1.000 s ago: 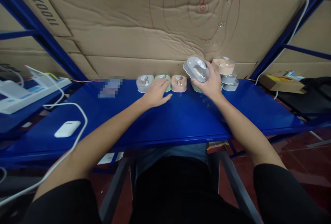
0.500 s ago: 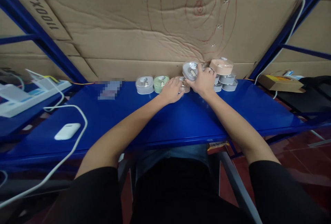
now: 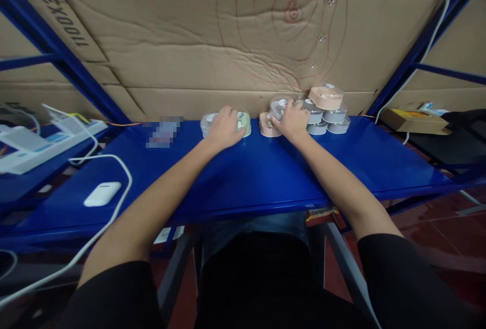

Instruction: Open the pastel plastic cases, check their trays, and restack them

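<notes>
While left hand (image 3: 224,129) fingers splay over two cases (image 3: 245,123), right hand (image 3: 293,121) fingers clamp grey case (image 3: 279,108); six stacked.

Head camera looks down over blue table (image 3: 266,177)

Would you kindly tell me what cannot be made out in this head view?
- Green case: mostly covered by the left hand.
- Grey case: the right hand hides whether it is gripped.
- Item at the shelf's back: pixelated.
- Case labels: too small to read.
- White cable: cut off by the left edge.
</notes>
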`<control>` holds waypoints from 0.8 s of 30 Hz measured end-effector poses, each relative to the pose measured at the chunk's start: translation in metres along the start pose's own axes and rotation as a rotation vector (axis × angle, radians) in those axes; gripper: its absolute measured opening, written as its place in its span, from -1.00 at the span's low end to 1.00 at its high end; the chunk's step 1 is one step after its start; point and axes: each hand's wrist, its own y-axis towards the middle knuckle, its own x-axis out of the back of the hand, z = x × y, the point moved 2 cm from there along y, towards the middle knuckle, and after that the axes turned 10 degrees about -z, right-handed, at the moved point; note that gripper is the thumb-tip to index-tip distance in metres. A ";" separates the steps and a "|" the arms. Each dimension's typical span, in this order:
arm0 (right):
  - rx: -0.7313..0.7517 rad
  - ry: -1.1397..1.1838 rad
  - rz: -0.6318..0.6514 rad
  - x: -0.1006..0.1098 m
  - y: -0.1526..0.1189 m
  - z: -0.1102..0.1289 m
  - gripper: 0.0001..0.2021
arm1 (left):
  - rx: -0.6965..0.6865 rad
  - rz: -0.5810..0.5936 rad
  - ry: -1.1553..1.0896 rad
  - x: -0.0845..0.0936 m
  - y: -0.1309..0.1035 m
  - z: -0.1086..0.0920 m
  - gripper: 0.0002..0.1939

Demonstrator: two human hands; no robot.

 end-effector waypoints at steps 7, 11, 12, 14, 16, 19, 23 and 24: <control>0.018 0.034 0.006 0.004 -0.001 -0.004 -0.13 | 0.312 -0.017 0.102 0.018 -0.011 0.077 -0.39; 0.025 0.036 -0.017 0.010 -0.002 -0.007 -0.27 | 0.422 0.010 0.142 0.020 -0.017 0.090 -0.31; 0.025 0.034 -0.013 0.011 -0.002 -0.008 -0.31 | 0.438 0.023 0.146 0.019 -0.018 0.090 -0.30; 0.037 0.039 -0.006 0.012 -0.002 -0.009 -0.37 | 0.455 0.050 0.144 0.017 -0.020 0.088 -0.29; 0.046 0.042 -0.002 0.011 -0.001 -0.010 -0.39 | 0.454 0.075 0.136 0.016 -0.020 0.086 -0.26; 0.047 0.038 -0.006 0.009 -0.001 -0.012 -0.36 | 0.432 0.111 0.126 0.014 -0.021 0.082 -0.20; 0.045 0.027 -0.008 0.006 0.000 -0.011 -0.30 | 0.434 0.141 0.148 0.012 -0.023 0.079 -0.14; 0.047 0.028 -0.006 0.005 0.000 -0.011 -0.30 | 0.441 0.145 0.153 0.011 -0.024 0.079 -0.14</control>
